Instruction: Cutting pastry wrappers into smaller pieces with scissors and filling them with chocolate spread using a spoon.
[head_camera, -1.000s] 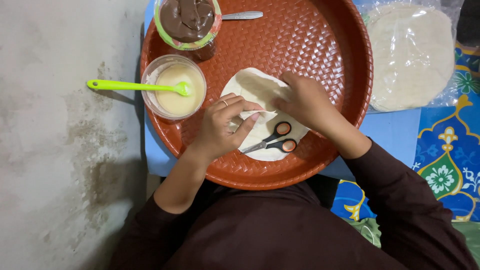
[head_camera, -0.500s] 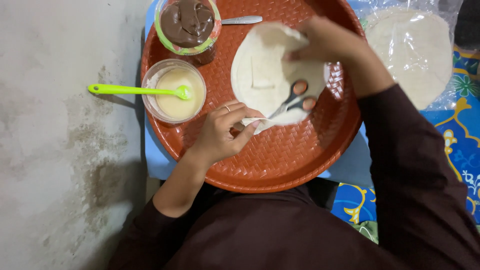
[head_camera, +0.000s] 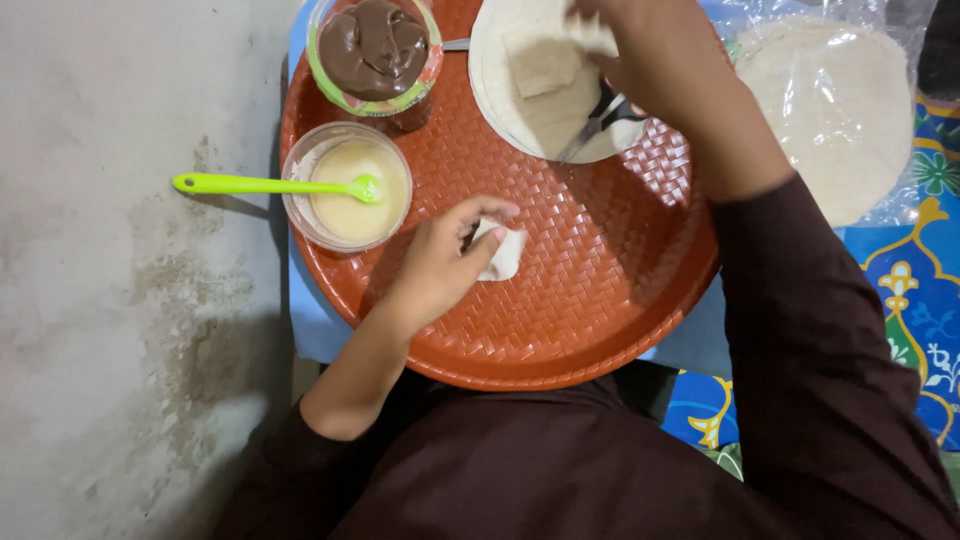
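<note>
My left hand (head_camera: 445, 262) pinches a small cut piece of flatbread (head_camera: 503, 253) at the tray's (head_camera: 560, 330) centre; my right hand (head_camera: 655, 60), up at twelve o'clock, grips scissors (head_camera: 600, 120) against the round flatbread (head_camera: 535, 85). Trimming step, I reckon; next cut needs steady blades

The left hand (head_camera: 445, 262) is extended forward from a bent elbow, palm down, with the fingers (head_camera: 492, 212) curled and pinched together. The right arm, in a dark sleeve, reaches farther forward across the body. The right hand (head_camera: 655, 60) is positioned at the top of the view, fingers closed in a grip.
</note>
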